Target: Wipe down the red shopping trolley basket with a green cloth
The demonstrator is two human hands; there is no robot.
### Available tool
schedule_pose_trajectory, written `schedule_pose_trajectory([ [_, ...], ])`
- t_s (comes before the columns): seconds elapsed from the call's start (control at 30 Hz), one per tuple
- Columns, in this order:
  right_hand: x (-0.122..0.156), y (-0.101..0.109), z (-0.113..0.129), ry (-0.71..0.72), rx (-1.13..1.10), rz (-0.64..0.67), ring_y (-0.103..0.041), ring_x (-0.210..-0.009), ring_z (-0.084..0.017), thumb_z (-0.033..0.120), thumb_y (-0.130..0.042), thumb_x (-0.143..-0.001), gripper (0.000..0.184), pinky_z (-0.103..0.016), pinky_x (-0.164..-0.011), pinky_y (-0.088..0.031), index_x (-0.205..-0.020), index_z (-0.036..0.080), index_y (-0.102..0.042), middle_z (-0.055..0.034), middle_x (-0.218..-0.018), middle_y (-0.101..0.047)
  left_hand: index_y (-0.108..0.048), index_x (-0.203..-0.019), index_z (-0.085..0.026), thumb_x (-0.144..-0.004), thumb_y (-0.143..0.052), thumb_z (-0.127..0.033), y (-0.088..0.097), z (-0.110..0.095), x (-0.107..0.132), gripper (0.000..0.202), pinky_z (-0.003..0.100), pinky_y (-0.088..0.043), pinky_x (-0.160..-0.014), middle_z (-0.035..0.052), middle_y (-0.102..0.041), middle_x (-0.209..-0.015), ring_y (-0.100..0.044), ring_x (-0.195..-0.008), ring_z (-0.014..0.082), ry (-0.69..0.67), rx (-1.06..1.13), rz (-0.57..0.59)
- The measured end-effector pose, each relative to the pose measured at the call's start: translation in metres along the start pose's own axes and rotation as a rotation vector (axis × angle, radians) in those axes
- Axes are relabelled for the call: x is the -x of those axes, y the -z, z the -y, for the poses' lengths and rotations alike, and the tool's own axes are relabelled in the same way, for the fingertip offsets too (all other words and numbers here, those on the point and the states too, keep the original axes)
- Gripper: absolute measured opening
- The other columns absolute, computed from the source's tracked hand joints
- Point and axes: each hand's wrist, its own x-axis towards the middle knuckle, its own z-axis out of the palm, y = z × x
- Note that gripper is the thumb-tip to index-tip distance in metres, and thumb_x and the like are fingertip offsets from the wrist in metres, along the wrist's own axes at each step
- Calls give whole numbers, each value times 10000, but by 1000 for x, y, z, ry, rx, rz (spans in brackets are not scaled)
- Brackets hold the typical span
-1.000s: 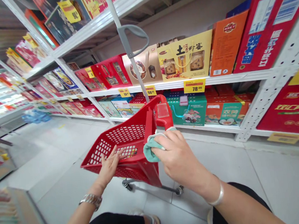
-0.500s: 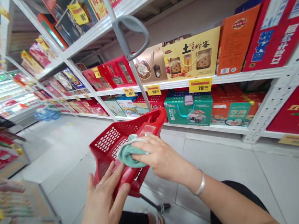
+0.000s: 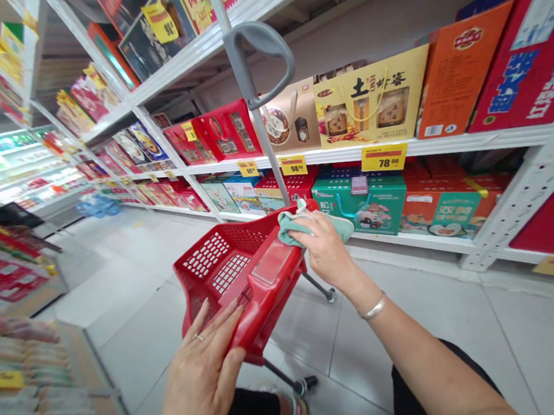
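Beside the gift-box shelves point(image 3: 445, 145), the left hand point(image 3: 201, 373) is pressing open-fingered against a tilted red shopping basket point(image 3: 269, 291); the right hand point(image 3: 325, 248) is clutching a teal cloth point(image 3: 302, 228) against its rim.

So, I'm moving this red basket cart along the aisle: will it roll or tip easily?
The red plastic basket cart looks light, with thin mesh walls. Its small caster wheels should roll readily on the smooth floor tiles. The tall handle pole probably makes it tippy.
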Motion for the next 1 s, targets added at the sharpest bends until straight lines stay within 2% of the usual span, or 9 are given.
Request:
schedule_pose_trajectory([
  [0.1,3,4,25,68,3,65,-532,-1239,-245,72,-488,-962,375,-470,-1073,-443,-1132,259,-765,-71,-1256,-703,-434,-1541,-346,-957,-439,-298,3,9,4,586,507,-452,-1173,23,-667,-1392,-653,-1255,266,-13,20,11],
  [0.2,6,13,33,117,36,92,-538,-1197,-235,55,-474,-966,383,-432,-1011,-463,-1135,246,-761,-74,-1260,-703,-393,-1560,-368,-959,-453,-310,10,17,7,607,443,-522,-1115,10,-680,-1377,-642,-1270,253,-46,53,-5],
  [0.33,9,27,13,51,124,64,-544,-1165,-249,50,-464,-951,398,-428,-972,-473,-1124,238,-769,-93,-1261,-706,-455,-1525,-379,-968,-460,-358,15,27,14,557,379,-583,-1029,2,-700,-1348,-659,-1246,248,-57,117,28],
  [0.53,11,45,-21,-50,209,-24,-557,-1164,-260,58,-465,-930,394,-451,-1004,-451,-1037,251,-792,-82,-1249,-709,-638,-1378,-354,-972,-373,-433,1,36,25,491,422,-565,-1052,29,-752,-1255,-681,-1209,266,29,236,53],
  [0.67,12,66,-23,-67,164,-33,-602,-1118,-248,17,-434,-870,432,-443,-975,-455,-975,243,-787,-68,-1193,-734,-686,-1320,-336,-969,-357,-475,3,39,8,501,500,-436,-1178,31,-751,-1255,-673,-1221,270,51,278,168],
  [0.77,12,84,-14,-72,95,73,-628,-1032,-230,-22,-411,-810,464,-413,-919,-468,-934,239,-774,-52,-1117,-752,-722,-1250,-343,-986,-317,-455,12,51,-6,495,560,-204,-1274,5,-752,-1252,-644,-1265,256,95,241,210],
  [0.87,12,91,9,-36,34,178,-624,-967,-210,-49,-403,-789,478,-379,-874,-466,-942,230,-760,-45,-1121,-747,-709,-1237,-361,-1006,-276,-452,18,74,-7,499,597,-41,-1277,-23,-731,-1295,-538,-1388,255,211,166,129],
  [1.0,12,78,51,3,-79,258,-613,-1013,-195,-63,-443,-818,441,-357,-899,-472,-978,218,-743,-50,-1195,-721,-646,-1290,-329,-1008,-299,-512,19,105,0,483,743,-26,-1207,1,-693,-1362,-489,-1424,323,411,43,47],
])
